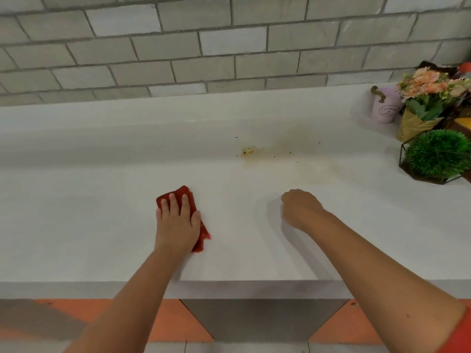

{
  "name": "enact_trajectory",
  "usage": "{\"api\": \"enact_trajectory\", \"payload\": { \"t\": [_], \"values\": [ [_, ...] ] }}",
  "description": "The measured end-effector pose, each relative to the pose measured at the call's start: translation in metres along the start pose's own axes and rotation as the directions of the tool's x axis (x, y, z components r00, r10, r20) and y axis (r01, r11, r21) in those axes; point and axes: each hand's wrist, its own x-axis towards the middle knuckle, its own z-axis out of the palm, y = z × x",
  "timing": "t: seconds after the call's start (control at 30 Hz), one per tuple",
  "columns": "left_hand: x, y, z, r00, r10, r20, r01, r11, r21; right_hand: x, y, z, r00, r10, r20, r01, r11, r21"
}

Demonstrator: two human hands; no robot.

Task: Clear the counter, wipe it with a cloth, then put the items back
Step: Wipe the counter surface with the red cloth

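Note:
My left hand (177,220) presses flat on a red cloth (187,197) on the white counter (102,189), fingers straight. My right hand (300,207) rests on the counter to the right with its fingers curled under, holding nothing. A yellowish stain (248,151) with dark specks lies farther back, between and beyond both hands. At the far right stand a lilac pot (384,108), a bouquet of pink flowers (428,98) in paper wrap, and a green ball plant (438,154) in a wire frame.
A grey brick-tile wall (229,47) runs along the back of the counter. The counter's front edge (254,289) is near my forearms, with orange and grey floor below. An orange-brown object (462,123) peeks in behind the plants.

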Motion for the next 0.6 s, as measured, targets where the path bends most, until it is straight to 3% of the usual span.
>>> {"api": "enact_trajectory", "payload": {
  "t": [0.13,0.17,0.23,0.3,0.4,0.47,0.6],
  "values": [
    [-0.044,-0.020,0.001,0.992,0.108,0.061,-0.107,0.994,-0.017,0.000,-0.007,-0.003,1.000,-0.016,0.006,0.016,1.000,-0.020],
    [-0.045,-0.028,0.001,0.996,0.069,0.051,-0.070,0.997,0.014,-0.001,-0.008,-0.003,1.000,-0.026,0.003,0.026,0.999,-0.032],
    [-0.041,-0.037,-0.003,0.989,-0.151,0.012,0.151,0.989,-0.007,-0.005,-0.005,-0.002,0.999,-0.036,0.004,0.036,0.997,-0.061],
    [-0.038,-0.030,-0.006,0.931,-0.366,-0.017,0.363,0.929,-0.073,-0.010,0.000,-0.001,0.999,-0.046,-0.006,0.045,0.997,-0.067],
    [-0.046,0.017,-0.005,0.886,-0.463,-0.006,0.459,0.879,-0.127,-0.011,0.008,-0.001,0.997,-0.078,-0.003,0.077,0.996,-0.044],
    [-0.064,0.066,0.001,0.930,-0.368,-0.011,0.364,0.922,-0.131,-0.010,0.013,-0.004,0.996,-0.091,-0.008,0.090,0.995,-0.037],
    [-0.103,0.145,0.007,1.000,-0.018,0.003,0.018,0.994,-0.103,-0.012,0.013,-0.007,0.995,-0.091,-0.028,0.088,0.993,-0.077]
  ]
}}
